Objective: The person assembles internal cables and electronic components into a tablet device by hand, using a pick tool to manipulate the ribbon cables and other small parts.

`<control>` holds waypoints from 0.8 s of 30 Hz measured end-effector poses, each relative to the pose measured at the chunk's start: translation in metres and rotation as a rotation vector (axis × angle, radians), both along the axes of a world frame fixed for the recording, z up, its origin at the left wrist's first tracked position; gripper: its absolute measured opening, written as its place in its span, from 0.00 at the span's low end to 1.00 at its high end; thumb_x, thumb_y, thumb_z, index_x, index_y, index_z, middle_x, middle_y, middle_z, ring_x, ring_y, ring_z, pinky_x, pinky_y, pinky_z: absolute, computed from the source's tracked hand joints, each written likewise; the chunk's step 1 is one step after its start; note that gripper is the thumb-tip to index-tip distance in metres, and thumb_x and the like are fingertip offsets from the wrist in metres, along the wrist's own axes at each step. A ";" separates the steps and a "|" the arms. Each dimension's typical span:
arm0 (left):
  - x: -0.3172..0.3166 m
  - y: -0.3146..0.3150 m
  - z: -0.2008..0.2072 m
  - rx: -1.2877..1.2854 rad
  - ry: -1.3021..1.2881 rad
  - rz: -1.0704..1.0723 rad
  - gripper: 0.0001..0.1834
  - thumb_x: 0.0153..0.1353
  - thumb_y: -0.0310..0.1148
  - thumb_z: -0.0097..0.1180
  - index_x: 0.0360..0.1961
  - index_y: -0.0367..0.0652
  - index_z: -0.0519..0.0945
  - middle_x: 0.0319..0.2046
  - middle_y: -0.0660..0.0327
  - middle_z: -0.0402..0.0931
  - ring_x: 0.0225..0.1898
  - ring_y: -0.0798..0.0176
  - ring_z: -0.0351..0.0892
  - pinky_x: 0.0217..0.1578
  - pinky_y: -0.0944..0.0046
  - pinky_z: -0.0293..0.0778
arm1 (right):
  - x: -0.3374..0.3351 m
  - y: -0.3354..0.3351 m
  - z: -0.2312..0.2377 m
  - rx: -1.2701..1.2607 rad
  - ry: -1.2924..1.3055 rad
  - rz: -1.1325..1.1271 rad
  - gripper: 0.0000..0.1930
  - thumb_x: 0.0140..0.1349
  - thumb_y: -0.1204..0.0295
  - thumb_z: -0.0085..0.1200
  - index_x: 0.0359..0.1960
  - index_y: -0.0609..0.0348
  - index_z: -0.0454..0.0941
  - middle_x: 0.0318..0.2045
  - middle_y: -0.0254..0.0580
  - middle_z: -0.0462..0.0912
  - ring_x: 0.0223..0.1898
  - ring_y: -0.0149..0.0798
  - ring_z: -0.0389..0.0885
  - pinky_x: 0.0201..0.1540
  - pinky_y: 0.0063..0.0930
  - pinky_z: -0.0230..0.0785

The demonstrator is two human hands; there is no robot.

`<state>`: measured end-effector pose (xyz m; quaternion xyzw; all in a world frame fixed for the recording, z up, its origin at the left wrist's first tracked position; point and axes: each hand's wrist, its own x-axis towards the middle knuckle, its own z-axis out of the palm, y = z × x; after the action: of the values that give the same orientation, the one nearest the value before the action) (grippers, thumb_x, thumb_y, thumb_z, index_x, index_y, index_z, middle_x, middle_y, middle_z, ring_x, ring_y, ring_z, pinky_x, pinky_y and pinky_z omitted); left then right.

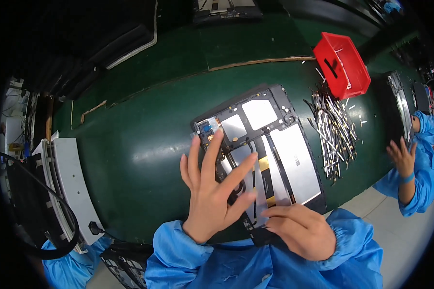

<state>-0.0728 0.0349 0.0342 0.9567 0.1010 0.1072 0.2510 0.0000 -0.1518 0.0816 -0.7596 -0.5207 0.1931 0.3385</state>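
An opened tablet-like device (280, 103) lies on the green work table in front of me, turned at a slant. Its black frame holds silver battery panels (298, 161), small circuit parts and dark flat cables (278, 164). My left hand (207, 200) rests over its left side with the fingers spread, the fingertips by the upper left corner near a small blue part (207, 129). Low on the device, close to its near edge, my right hand (301, 230) is closed in a pinch. Whatever lies between those fingertips is too small to make out.
Right of the device lies a heap of thin black and silver strips (333, 137). Behind it stands a red bin (358, 67). A white-grey piece of equipment (74, 183) with a black cable is at left. A co-worker's hand (404, 159) shows at far right.
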 end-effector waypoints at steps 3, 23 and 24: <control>0.009 0.000 0.003 -0.147 -0.049 0.084 0.21 0.52 0.38 0.62 0.50 0.60 0.80 0.68 0.47 0.44 0.67 0.32 0.36 0.61 0.35 0.37 | 0.004 0.001 0.007 0.010 0.077 -0.062 0.15 0.54 0.65 0.60 0.39 0.59 0.77 0.28 0.40 0.74 0.25 0.39 0.77 0.30 0.29 0.73; -0.034 -0.044 -0.021 -0.580 -0.227 0.328 0.41 0.65 0.51 0.41 0.66 0.30 0.46 0.67 0.38 0.35 0.68 0.38 0.37 0.65 0.46 0.36 | 0.029 -0.036 -0.002 0.005 -0.204 -0.473 0.33 0.41 0.61 0.71 0.49 0.63 0.75 0.33 0.45 0.76 0.30 0.43 0.79 0.35 0.28 0.73; -0.037 -0.051 -0.020 -0.548 -0.154 0.313 0.42 0.65 0.55 0.36 0.66 0.29 0.44 0.67 0.37 0.37 0.68 0.34 0.36 0.65 0.44 0.34 | 0.034 -0.040 -0.013 -0.002 -0.191 -0.601 0.33 0.40 0.64 0.71 0.50 0.66 0.74 0.38 0.49 0.77 0.36 0.47 0.80 0.39 0.29 0.73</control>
<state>-0.1095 -0.0159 0.0139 0.8155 0.2528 0.1853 0.4865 0.0340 -0.1913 0.0683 -0.8945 -0.3021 0.0127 0.3292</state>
